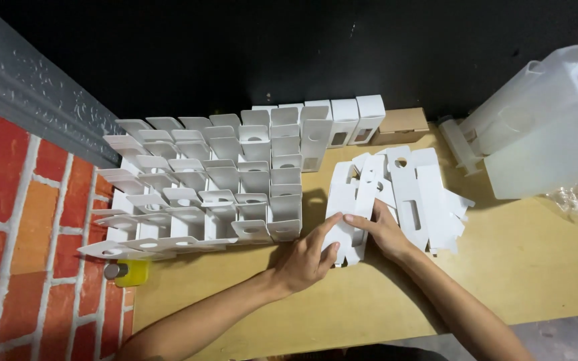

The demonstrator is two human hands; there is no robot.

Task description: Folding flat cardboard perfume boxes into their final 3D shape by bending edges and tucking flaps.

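The left hand (304, 257) and the right hand (381, 230) are meeting over a flat white carton blank (344, 227) near the middle of the counter (503, 267); the left hand is gripping the blank's near edge with thumb and fingers, while the right hand is pressing loosely spread fingers on its top face. Judging from this, the blank is being squared up along its scored creases; doing that well likely means pinching along the fold lines rather than the panels, so the thin card is not buckling. Just beyond the right hand a loose pile of unfolded blanks (416, 194) is fanning out, matte white, with die-cut round holes and slotted windows. To the left, rows of folded white cartons (215, 180) are standing packed together, their hanging tabs flaring open; a small yellow object (128, 272) is sitting at their near left corner beside the red brick wall (28, 220). Farther back a brown cardboard box (401, 126) is resting against the dark backdrop; at far right a translucent plastic container (550, 127) is leaning.
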